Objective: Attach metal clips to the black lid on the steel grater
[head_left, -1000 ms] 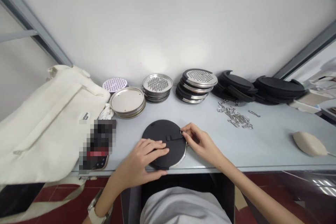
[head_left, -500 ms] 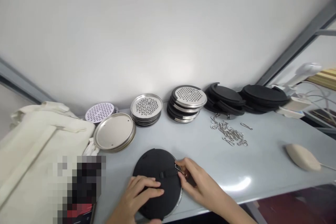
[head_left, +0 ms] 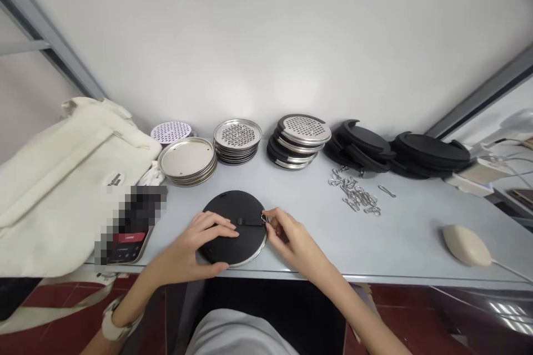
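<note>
A round black disc with a metal rim lies on the grey table near its front edge. My left hand rests flat on the disc's left half, fingers spread and pressing it down. At the disc's right edge my right hand pinches a small metal clip against the end of the black strap across the disc.
Along the back stand stacks of perforated metal discs, plain metal plates, black-rimmed discs and black covers. Loose metal clips lie right of centre. A cream bag and a phone are left, a beige mouse right.
The camera view swung down and back up. Both hands stay on the black disc, and the right hand keeps pinching the clip at its edge.
</note>
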The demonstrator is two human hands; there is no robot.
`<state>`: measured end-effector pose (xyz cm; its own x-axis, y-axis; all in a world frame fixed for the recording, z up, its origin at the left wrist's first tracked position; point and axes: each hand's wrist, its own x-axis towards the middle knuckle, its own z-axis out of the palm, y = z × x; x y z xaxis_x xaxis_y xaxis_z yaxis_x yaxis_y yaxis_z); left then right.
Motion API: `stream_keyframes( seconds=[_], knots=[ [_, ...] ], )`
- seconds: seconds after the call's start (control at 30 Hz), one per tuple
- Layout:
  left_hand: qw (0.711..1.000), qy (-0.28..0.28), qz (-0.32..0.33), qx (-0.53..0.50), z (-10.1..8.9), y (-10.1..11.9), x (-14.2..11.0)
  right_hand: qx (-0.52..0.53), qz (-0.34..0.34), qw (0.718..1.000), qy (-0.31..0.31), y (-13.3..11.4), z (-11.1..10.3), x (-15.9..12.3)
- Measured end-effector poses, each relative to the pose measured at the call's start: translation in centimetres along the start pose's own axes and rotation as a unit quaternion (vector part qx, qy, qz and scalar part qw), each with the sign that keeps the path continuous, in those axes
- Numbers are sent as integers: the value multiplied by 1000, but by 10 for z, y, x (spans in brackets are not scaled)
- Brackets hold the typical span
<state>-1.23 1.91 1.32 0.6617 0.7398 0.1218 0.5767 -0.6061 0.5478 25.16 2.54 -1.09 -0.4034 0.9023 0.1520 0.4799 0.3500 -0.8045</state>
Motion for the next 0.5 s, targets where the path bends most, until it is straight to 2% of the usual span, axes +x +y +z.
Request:
stream_keyframes(
  seconds=[0.27, 0.5],
  knots=[
    [1000, 23, -3, -8, 2, 7, 0, -31, -49, 998, 16, -4, -2, -1],
    [999, 37, 2, -15, 2, 11, -3, -37, -43, 998, 24, -5, 0, -1]
  ],
)
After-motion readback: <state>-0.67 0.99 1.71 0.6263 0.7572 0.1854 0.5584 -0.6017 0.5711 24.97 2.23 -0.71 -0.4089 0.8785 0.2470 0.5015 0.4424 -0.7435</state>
